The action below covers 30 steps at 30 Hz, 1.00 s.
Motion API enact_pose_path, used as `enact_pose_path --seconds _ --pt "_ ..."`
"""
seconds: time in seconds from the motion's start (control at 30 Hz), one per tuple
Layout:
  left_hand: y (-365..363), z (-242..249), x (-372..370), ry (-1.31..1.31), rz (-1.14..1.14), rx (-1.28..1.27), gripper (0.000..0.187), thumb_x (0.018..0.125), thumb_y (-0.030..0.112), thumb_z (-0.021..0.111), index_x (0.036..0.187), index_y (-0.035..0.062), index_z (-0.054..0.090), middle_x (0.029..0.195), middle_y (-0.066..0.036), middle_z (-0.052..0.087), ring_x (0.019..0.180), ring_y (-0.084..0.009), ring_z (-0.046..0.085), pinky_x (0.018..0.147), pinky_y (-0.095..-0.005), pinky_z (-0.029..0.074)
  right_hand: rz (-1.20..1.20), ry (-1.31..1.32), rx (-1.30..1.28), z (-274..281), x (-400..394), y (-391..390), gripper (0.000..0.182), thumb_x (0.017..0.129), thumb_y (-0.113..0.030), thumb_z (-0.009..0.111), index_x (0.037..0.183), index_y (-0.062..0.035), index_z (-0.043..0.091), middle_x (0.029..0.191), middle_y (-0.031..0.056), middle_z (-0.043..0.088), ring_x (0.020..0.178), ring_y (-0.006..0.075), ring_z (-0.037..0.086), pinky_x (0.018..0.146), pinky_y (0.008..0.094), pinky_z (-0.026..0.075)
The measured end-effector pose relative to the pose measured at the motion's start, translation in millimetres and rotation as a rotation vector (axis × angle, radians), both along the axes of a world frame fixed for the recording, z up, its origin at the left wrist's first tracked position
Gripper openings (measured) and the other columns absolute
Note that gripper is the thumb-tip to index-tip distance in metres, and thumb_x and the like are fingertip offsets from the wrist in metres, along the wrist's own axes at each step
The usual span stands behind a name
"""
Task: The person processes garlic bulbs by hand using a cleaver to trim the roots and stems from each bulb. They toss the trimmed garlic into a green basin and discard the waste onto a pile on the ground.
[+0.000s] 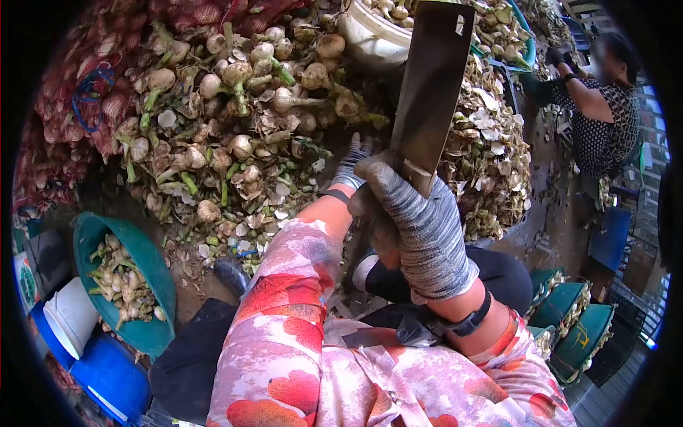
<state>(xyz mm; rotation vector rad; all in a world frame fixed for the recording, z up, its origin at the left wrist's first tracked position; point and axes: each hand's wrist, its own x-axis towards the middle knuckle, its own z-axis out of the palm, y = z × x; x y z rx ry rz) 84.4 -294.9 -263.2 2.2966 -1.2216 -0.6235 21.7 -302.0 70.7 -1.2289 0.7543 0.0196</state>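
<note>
My right hand, in a grey striped knit glove, is closed around the handle of a cleaver. The broad dark blade points up, with a slot near its far corner. My left hand, gloved too, reaches forward beyond the right one and is partly hidden by it. Its visible fingers stretch toward the edge of a large heap of bulbs that look like garlic, with cut green stems and dry skins. I see nothing held in the left hand.
Red mesh sacks lie at left. A green basin holds bulbs, near a blue container. Ahead are a white tub and a peel heap. Another person sits at right, beyond green buckets.
</note>
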Motion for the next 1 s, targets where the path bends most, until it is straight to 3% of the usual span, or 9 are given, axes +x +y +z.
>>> enact_pose_path --seconds 0.33,0.43,0.53,0.57,0.6,0.67,0.73,0.93,1.0 --pt "59.6 27.1 23.6 -0.074 -0.352 -0.101 0.047 0.086 0.021 0.052 0.133 0.013 0.052 0.131 -0.014 0.053 0.12 -0.0318 0.052 0.103 -0.0388 0.038 0.14 -0.023 -0.133 -5.8 -8.9 -14.5 0.026 0.088 -0.027 0.068 0.101 -0.0053 0.062 0.077 0.0044 0.066 0.068 0.0134 0.06 0.062 0.0292 0.048" --pt "133.1 48.3 14.1 1.415 0.644 -0.433 0.041 0.098 0.027 0.049 0.133 0.006 0.05 0.127 -0.011 0.057 0.106 -0.0226 0.059 0.092 -0.0329 0.047 0.374 -0.059 -0.474 -16.8 -12.9 -9.4 0.027 0.086 -0.023 0.07 0.104 -0.0048 0.061 0.081 0.0099 0.066 0.074 0.0217 0.065 0.067 0.0334 0.051" --pt "180.3 34.8 12.0 0.67 0.368 -0.597 0.024 0.098 0.025 0.05 0.11 0.0064 0.06 0.108 -0.003 0.063 0.09 -0.0167 0.058 0.086 -0.0323 0.049 0.708 -0.087 -1.034 -34.1 -18.5 1.3 0.034 0.077 -0.015 0.071 0.108 -0.0082 0.061 0.091 0.0186 0.066 0.084 0.0388 0.063 0.071 0.04 0.052" --pt "206.8 -56.3 -1.7 0.091 0.233 -0.147 0.045 0.102 0.029 0.042 0.14 0.0065 0.04 0.145 -0.01 0.041 0.129 -0.0235 0.042 0.111 -0.0322 0.03 0.794 -0.053 -1.057 -40.5 -18.5 8.5 0.033 0.076 -0.016 0.071 0.107 -0.0093 0.062 0.09 0.0179 0.066 0.084 0.038 0.064 0.071 0.0412 0.052" --pt "210.8 -15.5 3.1 0.658 0.358 -0.258 0.052 0.097 0.028 0.05 0.143 0.0101 0.036 0.15 -0.01 0.035 0.131 -0.0242 0.039 0.114 -0.0345 0.027 0.879 -0.015 -1.083 -44.5 -18.7 14.9 0.032 0.075 -0.016 0.071 0.106 -0.0104 0.063 0.089 0.0172 0.067 0.083 0.0373 0.064 0.07 0.0425 0.052" --pt "234.5 124.5 -18.2 -0.399 -0.021 -0.068 0.046 0.088 0.026 0.059 0.132 0.0128 0.049 0.132 -0.015 0.052 0.116 -0.03 0.053 0.101 -0.0401 0.042 0.964 0.004 -1.086 -48.6 -20.3 27.4 0.03 0.075 -0.018 0.071 0.103 -0.011 0.064 0.086 0.0167 0.067 0.082 0.037 0.065 0.07 0.0427 0.052" --pt "241.0 155.0 -28.0 -0.353 0.029 0.053 0.051 0.087 0.026 0.06 0.134 0.013 0.046 0.136 -0.016 0.048 0.122 -0.033 0.049 0.106 -0.0435 0.037 1.049 0.026 -1.089 -49.5 -21.8 38.6 0.027 0.075 -0.02 0.071 0.101 -0.0116 0.065 0.084 0.0162 0.067 0.08 0.0367 0.065 0.069 0.0428 0.052" --pt "261.9 210.1 -45.0 -0.142 0.073 0.091 0.043 0.085 0.024 0.064 0.126 0.0131 0.055 0.121 -0.017 0.058 0.112 -0.0361 0.055 0.098 -0.0441 0.044 1.087 -0.024 -1.158 -72.7 -31.4 43.0 0.026 0.075 -0.022 0.066 0.099 -0.0126 0.064 0.082 0.0156 0.067 0.08 0.036 0.066 0.07 0.0455 0.052" --pt "265.3 235.3 -63.6 0.98 0.769 -0.254 0.039 0.089 0.024 0.067 0.121 0.0031 0.059 0.107 -0.011 0.066 0.098 -0.0213 0.061 0.088 -0.0325 0.048 1.035 0.194 -1.077 -92.4 -31.1 36.5 0.029 0.081 -0.029 0.065 0.105 -0.013 0.065 0.091 0.0164 0.069 0.087 0.0353 0.066 0.076 0.0426 0.052"
